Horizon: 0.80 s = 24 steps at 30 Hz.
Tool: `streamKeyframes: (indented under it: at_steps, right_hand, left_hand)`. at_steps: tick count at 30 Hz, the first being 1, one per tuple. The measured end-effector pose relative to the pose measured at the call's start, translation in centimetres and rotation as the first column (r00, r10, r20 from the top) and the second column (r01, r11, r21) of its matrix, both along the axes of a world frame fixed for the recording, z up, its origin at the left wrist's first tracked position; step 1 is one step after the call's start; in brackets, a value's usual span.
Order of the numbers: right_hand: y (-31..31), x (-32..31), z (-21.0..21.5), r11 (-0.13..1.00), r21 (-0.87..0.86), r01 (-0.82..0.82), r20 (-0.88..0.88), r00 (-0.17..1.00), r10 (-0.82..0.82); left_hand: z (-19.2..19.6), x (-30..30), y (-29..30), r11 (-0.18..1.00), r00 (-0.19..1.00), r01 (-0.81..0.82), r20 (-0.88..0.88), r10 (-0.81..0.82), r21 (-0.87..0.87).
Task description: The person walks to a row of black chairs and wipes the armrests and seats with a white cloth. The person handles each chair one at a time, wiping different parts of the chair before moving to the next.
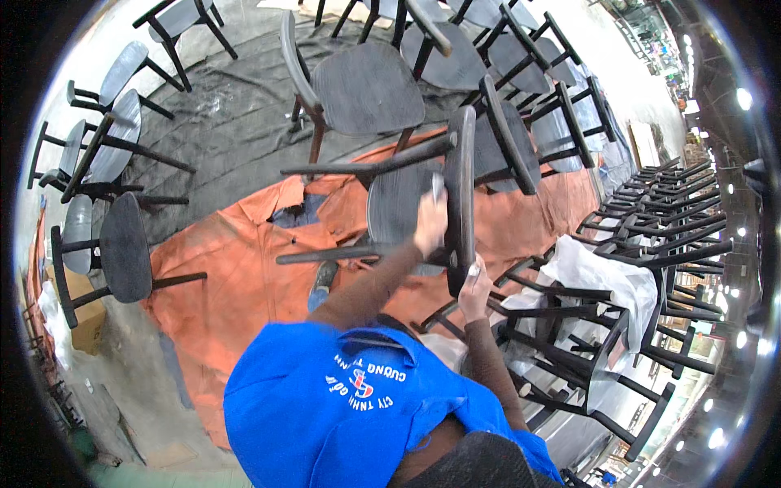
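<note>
In front of me a black wooden chair is tipped over, its curved backrest toward me and its legs pointing left. My left hand is closed round a small pale flat piece, whose material I cannot make out, close beside the inner face of the backrest. At the backrest's near end, my right hand grips the wood with its fingers wrapped round it. Something whitish shows at the right fingertips. Behind the backrest lies the chair's dark seat, partly hidden by my left hand and arm.
Orange sheeting covers the floor beneath, with dark sheeting beyond it. An upright black chair stands just ahead. Several more chairs surround it and line the left. Stacked chair frames, some under white wrap, crowd the right.
</note>
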State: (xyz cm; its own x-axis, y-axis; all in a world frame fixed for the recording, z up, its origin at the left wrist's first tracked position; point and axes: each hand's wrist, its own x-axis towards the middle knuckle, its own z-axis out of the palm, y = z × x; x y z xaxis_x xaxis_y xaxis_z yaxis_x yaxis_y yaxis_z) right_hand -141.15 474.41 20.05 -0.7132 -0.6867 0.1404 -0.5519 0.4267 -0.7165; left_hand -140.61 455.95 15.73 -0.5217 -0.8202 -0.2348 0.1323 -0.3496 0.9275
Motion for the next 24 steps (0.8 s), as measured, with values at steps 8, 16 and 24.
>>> streamKeyframes:
  at_steps: [8, 16, 24]
  right_hand:
    - [0.0, 0.3, -0.7, 1.000, -0.003, 0.029, 0.011, 1.000, -0.029]
    - [-0.8, 1.8, -0.5, 0.999, 0.007, 0.040, 0.043, 0.998, -0.041]
    - [-1.6, 2.8, -0.6, 0.998, -0.065, -0.004, -0.135, 0.991, -0.005]
  left_hand:
    - [-3.3, 1.1, -0.8, 0.687, 0.949, 0.239, -0.316, -0.015, 0.686]
    - [0.5, 1.4, -1.3, 0.983, 0.995, 0.088, -0.062, -0.078, 0.163]
    - [1.9, 0.2, -1.4, 0.591, 0.971, -0.021, 0.124, 0.204, -0.806]
